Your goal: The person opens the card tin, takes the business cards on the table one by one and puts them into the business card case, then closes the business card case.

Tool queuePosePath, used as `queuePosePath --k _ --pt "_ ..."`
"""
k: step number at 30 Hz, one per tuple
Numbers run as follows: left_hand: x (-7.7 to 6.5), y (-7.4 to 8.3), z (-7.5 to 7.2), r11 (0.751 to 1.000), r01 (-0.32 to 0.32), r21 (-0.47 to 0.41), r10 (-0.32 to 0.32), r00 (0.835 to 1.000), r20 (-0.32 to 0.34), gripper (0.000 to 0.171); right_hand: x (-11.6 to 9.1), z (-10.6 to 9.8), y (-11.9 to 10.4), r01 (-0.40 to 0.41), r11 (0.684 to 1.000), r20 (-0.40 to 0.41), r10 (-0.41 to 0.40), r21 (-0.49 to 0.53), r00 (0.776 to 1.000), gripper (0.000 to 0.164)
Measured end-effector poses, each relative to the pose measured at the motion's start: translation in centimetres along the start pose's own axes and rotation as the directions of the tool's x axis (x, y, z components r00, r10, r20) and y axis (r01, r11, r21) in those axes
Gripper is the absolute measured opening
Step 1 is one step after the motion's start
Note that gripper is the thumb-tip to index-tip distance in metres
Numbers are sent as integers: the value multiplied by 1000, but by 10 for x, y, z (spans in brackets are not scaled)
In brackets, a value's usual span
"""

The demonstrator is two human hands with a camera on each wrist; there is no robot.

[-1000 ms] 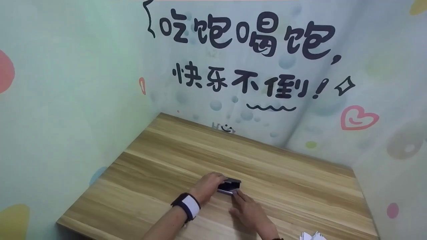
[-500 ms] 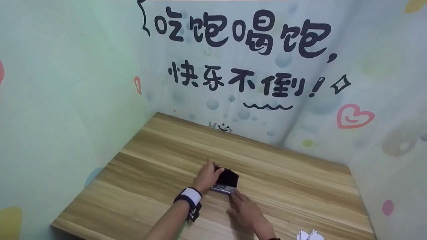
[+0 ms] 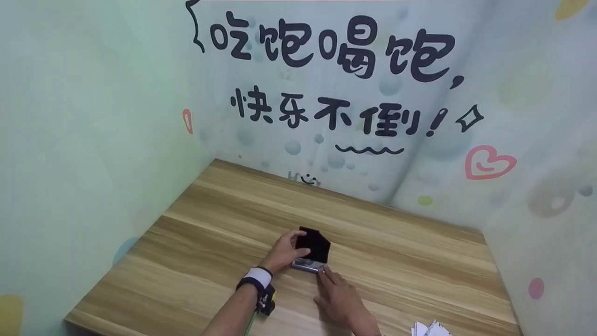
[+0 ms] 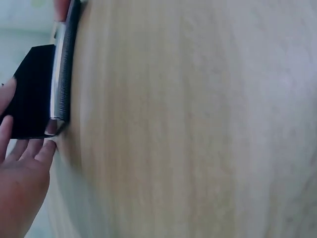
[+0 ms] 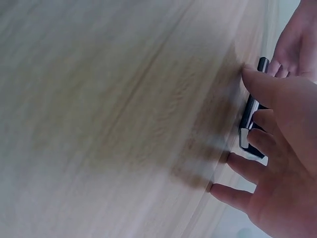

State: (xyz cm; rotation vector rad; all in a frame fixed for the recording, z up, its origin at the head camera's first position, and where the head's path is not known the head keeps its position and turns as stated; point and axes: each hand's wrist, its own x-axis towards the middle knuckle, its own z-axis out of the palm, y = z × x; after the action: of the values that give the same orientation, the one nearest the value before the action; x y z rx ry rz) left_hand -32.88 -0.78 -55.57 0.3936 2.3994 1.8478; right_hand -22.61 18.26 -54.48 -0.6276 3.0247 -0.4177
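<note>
A small dark case [image 3: 305, 268], likely a folding glasses case, stands on the wooden table with its black-lined flap [image 3: 315, 245] raised. Along its near side runs a shiny grey strip. My left hand [image 3: 282, 252] grips the flap's left edge, thumb on the black inner face and other fingers around the edge. The fingertips of my right hand [image 3: 343, 298] press on the case's near right corner, the thumb lying apart from it. In the right wrist view, the case [image 5: 245, 138] is partly hidden behind those fingers. What lies inside the case cannot be made out.
The wooden table [image 3: 200, 261] meets printed walls [image 3: 116, 116] at the left and back. White folded papers [image 3: 431, 329] lie near the front edge, right of my right hand. A strapped wrist camera [image 3: 267, 301] sits on the left wrist.
The flap has swung up and back, showing more of its black inner face. My left hand moved with it, then shifted its fingers along its left edge. The right hand stays at the corner.
</note>
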Motion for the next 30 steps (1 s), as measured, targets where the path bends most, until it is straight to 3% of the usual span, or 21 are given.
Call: queuePosePath --k 3,8,11,18,21,25,30 --pt "2 -4 -2 1000 -13 -1 13 996 92 67 0 1 0 2 1000 -16 -2 -5 1000 65" --pt "7 -6 -5 982 -72 175 42 985 169 88 1 0 0 -9 1000 -29 8 -13 1000 64" --pt "9 -8 -6 967 -101 234 61 983 172 93 0 -1 0 -19 1000 -25 19 -3 1000 64" --pt "8 -12 -6 987 -65 146 38 982 184 94 -1 1 -2 -35 999 1 35 -32 999 63" --pt "7 -11 -7 979 -74 190 37 980 194 94 -1 4 -2 -37 998 -5 37 -47 999 63" --pt "8 -11 -8 943 -105 314 42 978 203 93 -1 6 0 -46 998 2 46 -46 999 63" --pt "7 -11 -10 936 -104 337 31 976 214 92 -1 9 -1 -45 998 19 46 -45 999 65"
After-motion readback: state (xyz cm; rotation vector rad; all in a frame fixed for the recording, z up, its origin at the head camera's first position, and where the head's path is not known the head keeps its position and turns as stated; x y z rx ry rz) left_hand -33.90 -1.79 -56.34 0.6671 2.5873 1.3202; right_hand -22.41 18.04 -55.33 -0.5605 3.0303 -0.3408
